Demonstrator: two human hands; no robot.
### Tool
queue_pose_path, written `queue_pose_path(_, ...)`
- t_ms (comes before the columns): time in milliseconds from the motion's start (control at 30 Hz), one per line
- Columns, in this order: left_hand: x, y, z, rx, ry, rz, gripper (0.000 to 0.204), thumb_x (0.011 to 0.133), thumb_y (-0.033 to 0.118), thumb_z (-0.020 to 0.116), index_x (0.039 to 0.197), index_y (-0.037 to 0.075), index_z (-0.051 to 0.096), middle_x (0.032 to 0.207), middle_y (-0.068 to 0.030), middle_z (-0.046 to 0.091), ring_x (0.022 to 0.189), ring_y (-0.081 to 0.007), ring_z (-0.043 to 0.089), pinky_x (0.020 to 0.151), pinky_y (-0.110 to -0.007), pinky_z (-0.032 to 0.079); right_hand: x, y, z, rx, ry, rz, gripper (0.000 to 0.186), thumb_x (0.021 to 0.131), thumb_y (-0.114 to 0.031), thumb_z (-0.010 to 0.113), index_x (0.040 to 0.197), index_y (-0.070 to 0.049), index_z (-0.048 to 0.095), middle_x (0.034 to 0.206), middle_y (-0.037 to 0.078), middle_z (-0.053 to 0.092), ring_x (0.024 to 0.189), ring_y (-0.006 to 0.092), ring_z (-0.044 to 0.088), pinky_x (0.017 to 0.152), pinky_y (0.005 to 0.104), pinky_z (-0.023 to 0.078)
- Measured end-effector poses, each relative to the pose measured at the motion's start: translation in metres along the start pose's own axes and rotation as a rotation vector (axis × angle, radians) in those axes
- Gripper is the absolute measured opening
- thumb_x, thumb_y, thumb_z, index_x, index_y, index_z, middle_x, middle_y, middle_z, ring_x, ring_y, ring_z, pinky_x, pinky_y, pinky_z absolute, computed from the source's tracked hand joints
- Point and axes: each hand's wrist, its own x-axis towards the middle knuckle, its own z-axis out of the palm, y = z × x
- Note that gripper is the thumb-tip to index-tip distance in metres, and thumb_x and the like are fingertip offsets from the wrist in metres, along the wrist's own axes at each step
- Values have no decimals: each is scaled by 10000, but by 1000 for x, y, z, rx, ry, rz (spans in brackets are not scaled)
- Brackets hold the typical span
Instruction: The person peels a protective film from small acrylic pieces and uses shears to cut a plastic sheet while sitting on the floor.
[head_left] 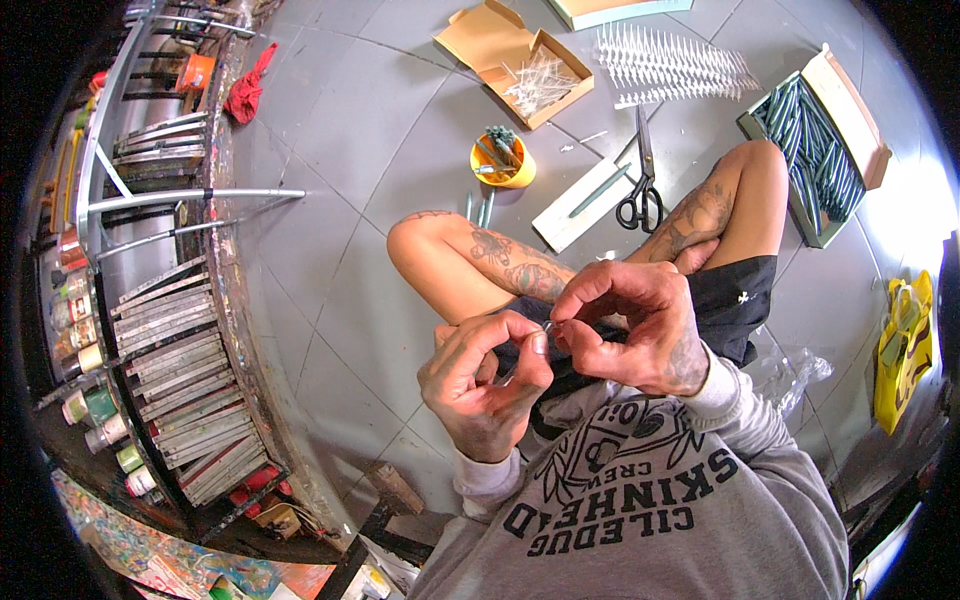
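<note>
Over my lap, my left hand (485, 375) and my right hand (640, 325) meet fingertip to fingertip. Thumb and forefinger of each are pinched on a small shiny piece (547, 327), mostly hidden by the fingers, so its kind is unclear. In front of my crossed legs a dark green pen-like stick (600, 190) lies on a pale board (565, 222). Black-handled scissors (643, 180) rest beside that board. A yellow cup (515, 177) holds several similar sticks, and a few more sticks (486, 210) are on the floor next to it.
An open cardboard box (560, 105) contains thin clear pieces. Rows of white, spiky plastic parts (670, 65) lie beyond the scissors. At right are a box full of dark green sticks (815, 140), crumpled clear plastic (795, 378) and a yellow bag (905, 350). A crowded rack (180, 370) stands left.
</note>
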Motion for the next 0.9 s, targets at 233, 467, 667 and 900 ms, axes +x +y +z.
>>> queue_pose_path(233,0,11,3,165,-38,25,188,719,111,819,863,58,711,807,36,695,557,-48,368,525,-236,290,0,-4,-4,-157,-9,-18,88,738,35,659,824,25,639,787,71,677,709,115,654,683,255,541)
queue_pose_path(467,6,7,0,149,-176,198,297,767,278,828,895,40,705,830,-10,703,676,-141,615,602,-266,414,1,2,0,-202,31,-135,70,733,-7,685,760,-13,621,667,29,640,608,72,598,546,239,477)
queue_pose_path(667,11,4,-4,207,-250,321,325,779,303,817,923,34,707,837,-38,710,737,-172,666,654,-277,437,3,2,0,-294,56,-235,54,728,14,653,753,-19,618,611,45,616,536,69,565,480,245,437)
queue_pose_path(900,2,7,0,29,-105,79,191,750,114,809,891,21,720,800,2,700,579,-59,437,536,-220,325,-5,1,6,24,56,-96,71,767,41,621,827,8,639,736,51,671,661,56,600,564,230,475)
